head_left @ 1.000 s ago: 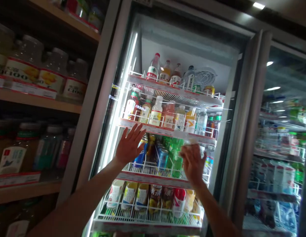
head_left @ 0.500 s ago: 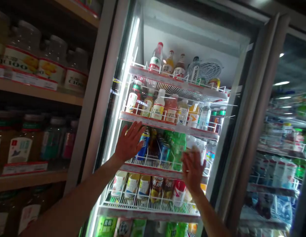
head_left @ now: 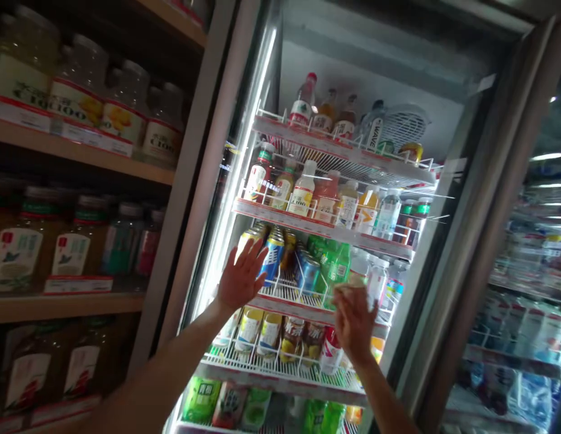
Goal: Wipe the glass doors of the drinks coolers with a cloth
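Note:
My left hand (head_left: 242,277) is raised with its fingers spread and flat, in front of the blue and yellow cans (head_left: 272,256) on the lit fridge's third wire shelf (head_left: 293,304). It holds nothing. My right hand (head_left: 353,322) is seen from the back, further right at the same shelf's front edge, beside green bottles (head_left: 337,265) and clear bottles (head_left: 375,280). Its fingers curl forward round a pale thing (head_left: 349,290) that I cannot make out.
The fridge holds several wire shelves of drinks: juice bottles (head_left: 303,196) above my hands, more bottles (head_left: 271,331) below. A metal frame (head_left: 484,241) and a second glass-fronted fridge (head_left: 534,289) stand on the right. Wooden shelves (head_left: 81,144) with large jars fill the left.
Both hands have dropped slightly against the shelves and the view has shifted left and down. My right hand's fingers, stretched out half a second ago, are now curled.

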### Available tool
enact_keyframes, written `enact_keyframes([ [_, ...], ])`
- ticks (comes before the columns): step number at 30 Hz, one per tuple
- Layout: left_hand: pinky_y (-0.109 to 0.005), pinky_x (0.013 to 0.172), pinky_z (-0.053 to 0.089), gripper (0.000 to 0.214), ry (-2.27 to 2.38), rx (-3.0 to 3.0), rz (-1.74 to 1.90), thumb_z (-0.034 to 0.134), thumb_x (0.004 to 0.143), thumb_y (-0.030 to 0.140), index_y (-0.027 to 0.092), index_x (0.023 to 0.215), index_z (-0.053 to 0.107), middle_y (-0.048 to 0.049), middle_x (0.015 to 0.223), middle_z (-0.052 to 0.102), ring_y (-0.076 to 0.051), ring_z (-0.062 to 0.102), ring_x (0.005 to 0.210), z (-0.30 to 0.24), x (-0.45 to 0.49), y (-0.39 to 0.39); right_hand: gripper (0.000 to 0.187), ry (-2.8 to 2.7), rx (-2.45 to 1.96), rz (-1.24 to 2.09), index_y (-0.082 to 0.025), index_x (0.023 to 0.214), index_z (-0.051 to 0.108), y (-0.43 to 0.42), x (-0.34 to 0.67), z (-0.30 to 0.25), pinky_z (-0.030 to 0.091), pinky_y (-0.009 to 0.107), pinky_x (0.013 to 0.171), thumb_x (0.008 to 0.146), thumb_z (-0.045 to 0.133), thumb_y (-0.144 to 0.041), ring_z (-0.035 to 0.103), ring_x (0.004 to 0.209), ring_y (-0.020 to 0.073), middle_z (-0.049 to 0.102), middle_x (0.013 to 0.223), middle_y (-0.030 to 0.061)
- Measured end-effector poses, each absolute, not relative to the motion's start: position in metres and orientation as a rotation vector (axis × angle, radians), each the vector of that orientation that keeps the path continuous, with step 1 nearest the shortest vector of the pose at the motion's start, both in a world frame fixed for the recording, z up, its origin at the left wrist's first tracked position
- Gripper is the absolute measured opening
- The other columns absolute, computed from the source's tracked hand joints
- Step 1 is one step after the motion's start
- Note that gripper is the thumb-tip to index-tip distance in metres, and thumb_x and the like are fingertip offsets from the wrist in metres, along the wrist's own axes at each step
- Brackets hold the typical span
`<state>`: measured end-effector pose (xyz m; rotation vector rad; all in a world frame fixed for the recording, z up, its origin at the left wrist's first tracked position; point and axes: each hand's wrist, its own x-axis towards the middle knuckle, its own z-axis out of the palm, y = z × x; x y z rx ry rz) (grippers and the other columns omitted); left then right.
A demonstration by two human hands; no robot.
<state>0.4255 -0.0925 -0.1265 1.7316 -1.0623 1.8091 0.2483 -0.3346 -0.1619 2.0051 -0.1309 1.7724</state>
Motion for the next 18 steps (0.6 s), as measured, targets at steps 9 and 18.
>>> enact_keyframes([
  [9,-0.047,0.112,0.017,0.064,-1.048,1.750,1.835,0.041,0.091,0.033,0.017,0.146,0.013,-0.0134,0.143,0.038,-0.024,0.018,0.140,-0.128,0.427,-0.091,0.051,-0.256,2.012,1.960,-0.015,0.135,0.037,-0.319,0.261,-0.169,0.033,0.052,0.097,0.084,0.040,-0.017,0.038,0.129,0.0311,0.050,0.129,0.0186],
  [18,-0.046,0.113,0.014,0.061,-0.992,1.766,1.769,0.041,0.090,0.030,0.020,0.145,0.018,-0.0101,0.144,0.037,-0.023,0.025,0.138,-0.135,0.424,-0.094,0.053,-0.541,2.049,2.120,-0.011,0.134,0.036,-0.369,0.220,-0.154,0.034,0.057,0.090,0.082,0.040,-0.021,0.040,0.122,0.0367,0.040,0.132,0.0241],
])
